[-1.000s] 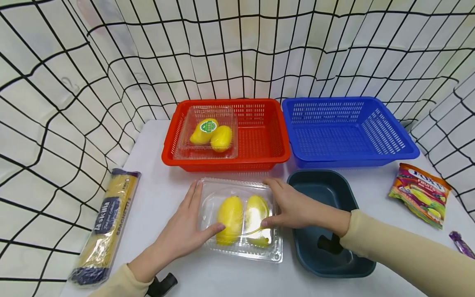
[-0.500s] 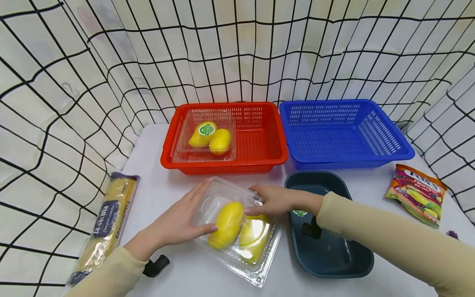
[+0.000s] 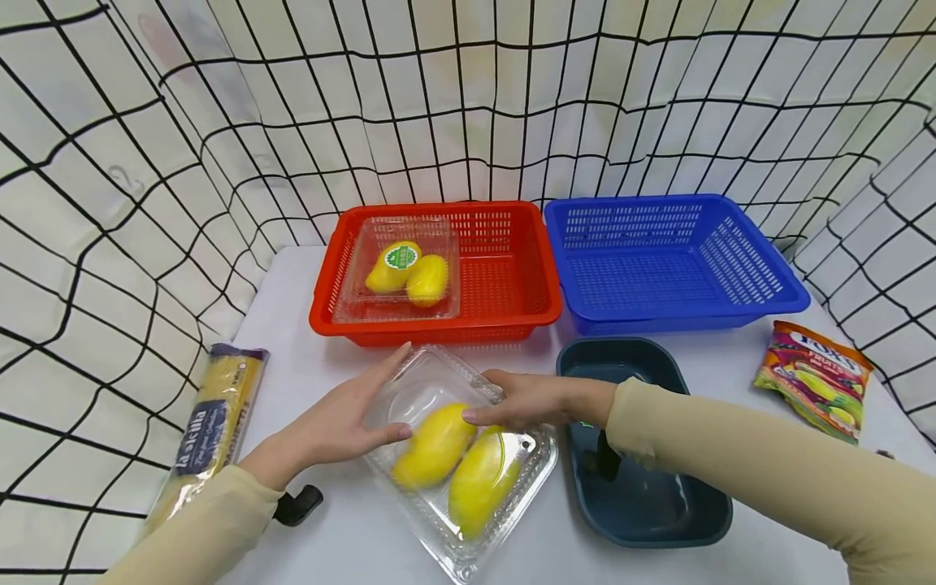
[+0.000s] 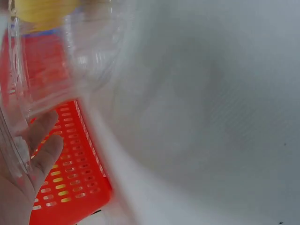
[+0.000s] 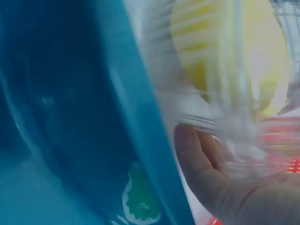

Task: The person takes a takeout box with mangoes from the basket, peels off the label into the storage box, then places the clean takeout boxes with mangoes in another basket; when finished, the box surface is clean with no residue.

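A clear plastic clamshell container (image 3: 417,398) with two yellow mangoes (image 3: 484,487) inside stands turned at an angle, one corner toward me. My left hand (image 3: 336,424) lies along its left side, fingers straight and thumb toward the lid; in the left wrist view the fingertips (image 4: 49,152) show beside the clear wall. From the right, my right hand (image 3: 522,400) grips the far right edge, thumb over the lid. The right wrist view shows its fingers (image 5: 192,152) bent round the container's edge. Whether the container's underside touches the table cannot be told.
A red basket (image 3: 512,284) behind holds another clear container (image 3: 398,264) with two mangoes. Beside it stands a blue basket (image 3: 658,284). A dark teal tub (image 3: 658,496) sits under my right forearm. Spaghetti (image 3: 212,422) lies left, a candy bag (image 3: 815,378) right.
The container has turned clockwise, its near edge swinging left, and has come slightly nearer. My right hand has moved left along with its far right edge; my left hand has shifted slightly left.
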`<action>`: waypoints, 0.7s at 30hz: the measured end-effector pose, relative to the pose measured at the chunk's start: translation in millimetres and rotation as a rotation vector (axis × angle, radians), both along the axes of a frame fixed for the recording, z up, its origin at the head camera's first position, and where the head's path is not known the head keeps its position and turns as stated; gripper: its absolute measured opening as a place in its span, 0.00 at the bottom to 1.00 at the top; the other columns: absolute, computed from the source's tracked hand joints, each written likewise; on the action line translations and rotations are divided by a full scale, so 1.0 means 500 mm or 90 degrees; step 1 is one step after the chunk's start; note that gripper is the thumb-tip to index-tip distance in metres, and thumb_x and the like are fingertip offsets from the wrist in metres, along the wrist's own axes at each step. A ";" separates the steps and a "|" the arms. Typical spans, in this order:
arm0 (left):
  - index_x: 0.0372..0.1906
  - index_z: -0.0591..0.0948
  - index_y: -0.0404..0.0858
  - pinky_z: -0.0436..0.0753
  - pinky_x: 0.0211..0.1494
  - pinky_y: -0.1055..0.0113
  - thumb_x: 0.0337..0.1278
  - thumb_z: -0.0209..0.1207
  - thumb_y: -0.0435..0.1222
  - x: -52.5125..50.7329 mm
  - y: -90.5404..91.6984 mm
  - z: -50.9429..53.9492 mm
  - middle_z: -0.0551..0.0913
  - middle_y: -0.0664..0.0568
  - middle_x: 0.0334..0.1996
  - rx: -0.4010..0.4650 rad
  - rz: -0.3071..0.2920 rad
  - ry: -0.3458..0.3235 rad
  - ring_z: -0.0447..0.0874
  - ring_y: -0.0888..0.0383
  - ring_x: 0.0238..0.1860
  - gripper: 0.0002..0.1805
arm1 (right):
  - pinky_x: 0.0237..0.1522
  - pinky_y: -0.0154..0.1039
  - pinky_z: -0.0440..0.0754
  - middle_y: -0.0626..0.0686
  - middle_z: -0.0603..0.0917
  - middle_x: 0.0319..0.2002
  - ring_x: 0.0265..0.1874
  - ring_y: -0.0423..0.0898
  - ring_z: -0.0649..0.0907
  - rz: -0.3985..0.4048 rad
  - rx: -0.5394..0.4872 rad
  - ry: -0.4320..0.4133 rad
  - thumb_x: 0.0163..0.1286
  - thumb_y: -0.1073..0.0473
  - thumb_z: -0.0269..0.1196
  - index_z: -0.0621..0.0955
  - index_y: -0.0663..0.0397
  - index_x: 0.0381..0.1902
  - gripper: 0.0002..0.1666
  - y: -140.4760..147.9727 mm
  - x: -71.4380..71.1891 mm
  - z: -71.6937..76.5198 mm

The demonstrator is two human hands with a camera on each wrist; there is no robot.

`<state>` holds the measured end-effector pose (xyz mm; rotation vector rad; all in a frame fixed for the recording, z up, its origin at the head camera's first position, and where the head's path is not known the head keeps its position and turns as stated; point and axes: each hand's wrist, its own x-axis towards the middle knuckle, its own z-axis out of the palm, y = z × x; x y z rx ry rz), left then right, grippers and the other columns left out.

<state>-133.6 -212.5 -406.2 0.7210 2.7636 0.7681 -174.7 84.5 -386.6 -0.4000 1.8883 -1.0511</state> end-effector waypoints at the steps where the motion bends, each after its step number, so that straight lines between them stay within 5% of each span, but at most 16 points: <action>1: 0.84 0.50 0.47 0.72 0.73 0.41 0.56 0.67 0.60 0.000 -0.001 -0.001 0.60 0.47 0.81 0.003 0.005 -0.001 0.66 0.43 0.77 0.57 | 0.57 0.48 0.84 0.55 0.77 0.58 0.51 0.49 0.79 -0.014 -0.007 -0.013 0.72 0.44 0.65 0.60 0.49 0.78 0.44 0.000 0.001 -0.002; 5: 0.83 0.51 0.44 0.71 0.73 0.39 0.60 0.67 0.54 -0.001 -0.006 -0.005 0.61 0.44 0.80 0.010 0.016 0.001 0.68 0.41 0.75 0.54 | 0.72 0.60 0.72 0.55 0.72 0.69 0.66 0.55 0.75 -0.058 -0.041 -0.076 0.71 0.45 0.64 0.56 0.46 0.81 0.48 -0.005 0.008 -0.009; 11: 0.83 0.54 0.44 0.75 0.70 0.38 0.62 0.66 0.53 -0.002 -0.009 -0.009 0.66 0.43 0.78 0.009 0.018 0.001 0.75 0.42 0.69 0.51 | 0.73 0.60 0.70 0.55 0.78 0.63 0.65 0.54 0.76 -0.055 -0.088 -0.169 0.74 0.46 0.60 0.61 0.54 0.77 0.40 -0.018 0.025 -0.016; 21: 0.81 0.58 0.43 0.71 0.73 0.37 0.69 0.60 0.50 -0.012 -0.011 -0.004 0.65 0.44 0.78 0.016 0.018 0.020 0.70 0.41 0.73 0.43 | 0.72 0.64 0.70 0.60 0.72 0.70 0.68 0.59 0.72 -0.172 -0.049 -0.134 0.71 0.44 0.60 0.66 0.61 0.74 0.41 -0.005 0.057 0.020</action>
